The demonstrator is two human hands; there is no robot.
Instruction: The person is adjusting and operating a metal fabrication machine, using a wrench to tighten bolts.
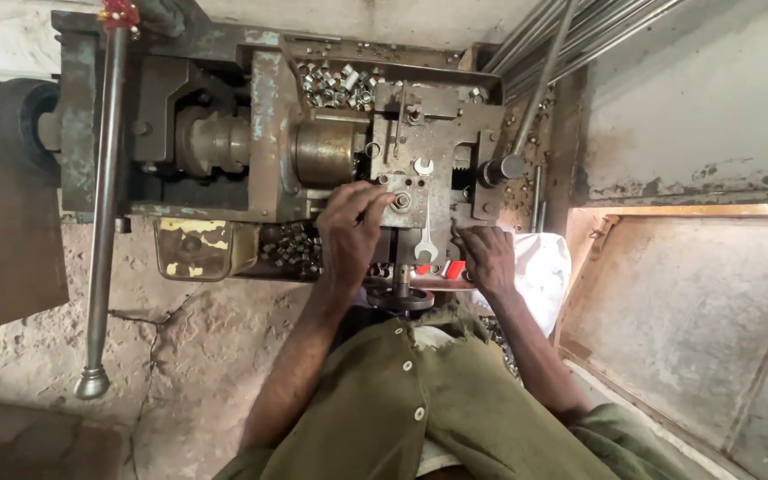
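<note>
A heavy, oily metal machine (pixel 260 116) lies below me, seen from above. My left hand (pixel 350 233) rests on its front block, fingers curled toward a bolt head (pixel 401 201). My right hand (pixel 487 258) lies flat on the machine's lower right edge, beside a red part (pixel 455 269). An open-ended spanner (pixel 426 244) lies between my hands, and a second spanner (pixel 423 166) sits higher up on the block. Neither hand visibly holds a tool.
A long steel lever (pixel 104 213) with a knob end runs down the left side. Small metal pieces fill a tray (pixel 340 82) at the top and another heap (pixel 291 247) below. Steel rods (pixel 571 36) lean at upper right. Cracked concrete floor (pixel 188 356).
</note>
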